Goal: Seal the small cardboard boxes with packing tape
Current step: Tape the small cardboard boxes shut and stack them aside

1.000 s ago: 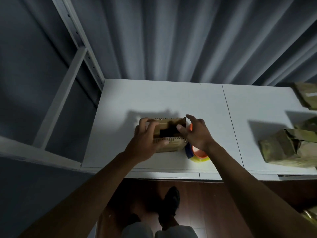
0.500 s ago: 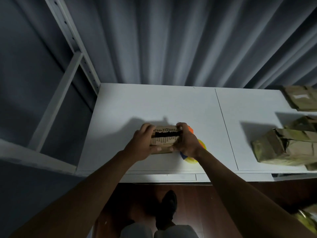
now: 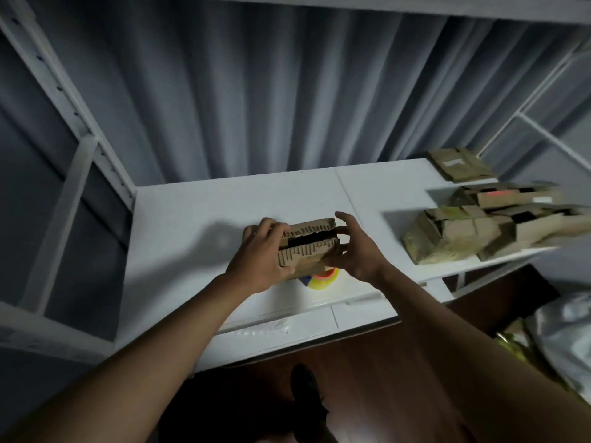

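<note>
Now both hands hold a small cardboard box [image 3: 307, 247] above the white surface [image 3: 192, 219], its top flaps not quite meeting.

The left hand [image 3: 260, 254] wraps the box's left end, fingers curled over the top edge and thumb along the near side; the right hand [image 3: 355, 251] clasps the right end, thumb low and fingers spread, the index raised off the cardboard. A dark gap runs between the two ragged flap edges. Just below the right hand's wrist, a roll of packing tape [image 3: 323, 279] with yellow and orange showing lies on the surface, partly hidden under the box. Left of the left hand the surface runs bare to its edge by the shelf upright [image 3: 105, 161]. Well to the right of the right hand, more cardboard boxes [image 3: 463, 231] are heaped up to the surface's front edge.
</note>
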